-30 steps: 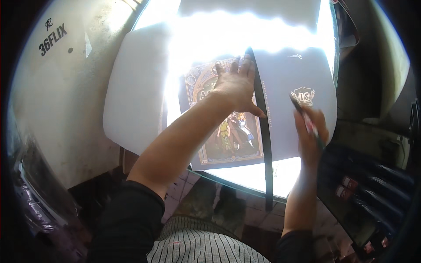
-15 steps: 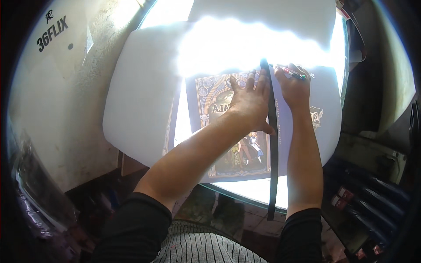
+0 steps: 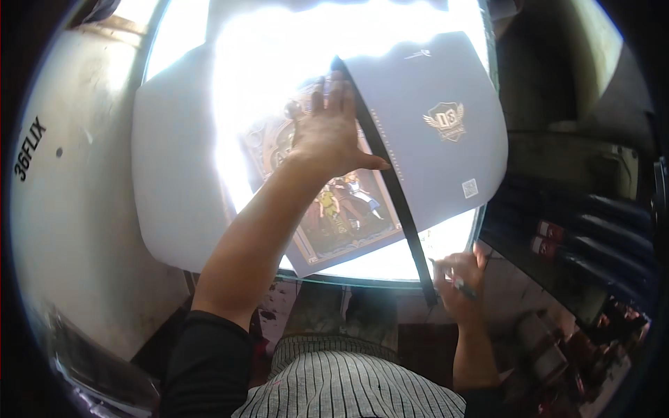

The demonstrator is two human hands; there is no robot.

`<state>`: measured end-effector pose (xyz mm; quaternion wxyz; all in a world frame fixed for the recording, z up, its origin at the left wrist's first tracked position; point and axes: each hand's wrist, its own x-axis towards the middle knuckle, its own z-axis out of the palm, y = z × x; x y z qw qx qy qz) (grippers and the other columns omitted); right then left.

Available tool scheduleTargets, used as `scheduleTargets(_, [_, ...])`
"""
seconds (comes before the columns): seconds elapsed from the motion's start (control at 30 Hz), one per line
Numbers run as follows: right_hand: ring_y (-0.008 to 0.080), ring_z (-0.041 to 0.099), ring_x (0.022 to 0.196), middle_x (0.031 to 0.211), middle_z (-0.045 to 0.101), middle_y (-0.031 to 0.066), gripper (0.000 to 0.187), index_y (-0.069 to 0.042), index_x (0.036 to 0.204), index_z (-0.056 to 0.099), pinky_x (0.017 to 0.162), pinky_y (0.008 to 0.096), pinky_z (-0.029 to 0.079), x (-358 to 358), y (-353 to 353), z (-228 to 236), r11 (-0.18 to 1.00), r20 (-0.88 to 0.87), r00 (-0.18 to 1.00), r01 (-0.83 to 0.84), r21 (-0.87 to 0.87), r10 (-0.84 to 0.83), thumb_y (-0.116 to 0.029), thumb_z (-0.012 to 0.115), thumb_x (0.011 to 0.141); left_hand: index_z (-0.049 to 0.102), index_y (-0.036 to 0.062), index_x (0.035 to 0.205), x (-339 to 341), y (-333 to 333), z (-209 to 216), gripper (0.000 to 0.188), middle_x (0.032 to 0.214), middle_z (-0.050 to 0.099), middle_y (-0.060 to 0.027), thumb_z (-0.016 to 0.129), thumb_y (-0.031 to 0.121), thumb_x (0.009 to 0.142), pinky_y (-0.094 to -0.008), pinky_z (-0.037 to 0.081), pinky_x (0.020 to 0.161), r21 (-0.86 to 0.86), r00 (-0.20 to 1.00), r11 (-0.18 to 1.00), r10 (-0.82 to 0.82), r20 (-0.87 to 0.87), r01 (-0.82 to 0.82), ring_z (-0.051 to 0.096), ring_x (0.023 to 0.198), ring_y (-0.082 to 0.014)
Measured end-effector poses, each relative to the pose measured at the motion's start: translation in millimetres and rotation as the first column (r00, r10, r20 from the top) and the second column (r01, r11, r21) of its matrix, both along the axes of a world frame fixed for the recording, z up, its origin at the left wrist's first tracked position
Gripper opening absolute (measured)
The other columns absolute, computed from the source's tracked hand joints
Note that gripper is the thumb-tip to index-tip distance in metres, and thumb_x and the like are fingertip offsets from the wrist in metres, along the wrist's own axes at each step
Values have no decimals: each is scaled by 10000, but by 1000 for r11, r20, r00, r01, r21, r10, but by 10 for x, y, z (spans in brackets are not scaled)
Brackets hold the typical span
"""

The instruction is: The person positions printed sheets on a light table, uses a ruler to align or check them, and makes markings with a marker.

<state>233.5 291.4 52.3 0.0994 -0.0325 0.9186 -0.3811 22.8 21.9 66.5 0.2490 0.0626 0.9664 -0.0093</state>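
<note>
A printed cover sheet [image 3: 435, 171], blue-grey with an ornate framed picture and a gold winged badge, lies on a brightly lit glass-topped table [image 3: 446, 237]. Across it runs a long dark straightedge [image 3: 398, 198], slanted, its near end sticking out past the table edge. My left hand [image 3: 326, 136] lies flat with fingers spread, pressing the straightedge and sheet, its thumb on the strip. Close to the straightedge's near end, my right hand [image 3: 456, 282] is closed round a slim pen-like tool [image 3: 465, 290]; whether it is a pen or a blade I cannot tell.
A large pale sheet [image 3: 174, 153] lies under the print at the left. Glare washes out the far part of the table. A stained wall panel [image 3: 77, 174] stands to the left. Dark plastic-wrapped rolls [image 3: 592, 216] lie at the right.
My right hand has come from the straightedge's far end down to its near end, with the pen-like tool still in it. My left hand stays on the straightedge. The whole view has shifted and turned.
</note>
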Motion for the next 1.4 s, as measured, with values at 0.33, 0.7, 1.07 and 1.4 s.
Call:
scheduleTargets(0.33, [298,563,1258,1275,635,140,561,-95,1327,530,1126,620,272,429,-126,-227,955,-196,954,258,143,-228,-276,790,863,291,-37,1522,-145,-467,-123,1259,1639,175,-215,751,768,670,-575,127,1211,489,989,864,148,-24,-117,91,1536,-354])
scheduleTargets(0.7, [392,368,1439,1474,486,208,862,-97,1469,345,1154,658,184,410,-230,-706,903,-359,922,273,332,-146,-480,785,834,585,16,1152,-543,-571,-16,658,1054,693,-214,839,482,763,-452,510,879,318,992,944,115,-57,-91,669,1031,-389])
scheduleTargets(1.07, [417,442,1393,1434,480,293,787,-18,1438,362,1160,655,181,430,-221,-653,838,-275,939,316,445,-208,-596,573,947,187,121,1595,-2494,-717,-270,985,1661,107,-196,500,737,893,-666,118,1178,-144,548,988,-92,-832,-53,77,1548,-345])
scheduleTargets(1.4, [415,450,1382,1480,474,238,699,-82,1445,366,1194,597,202,354,-290,-447,789,-199,950,312,530,-242,-516,610,955,145,74,1602,-2097,-1430,-221,935,1677,99,-155,418,693,956,-554,57,1227,231,799,973,132,-586,8,70,1552,-321])
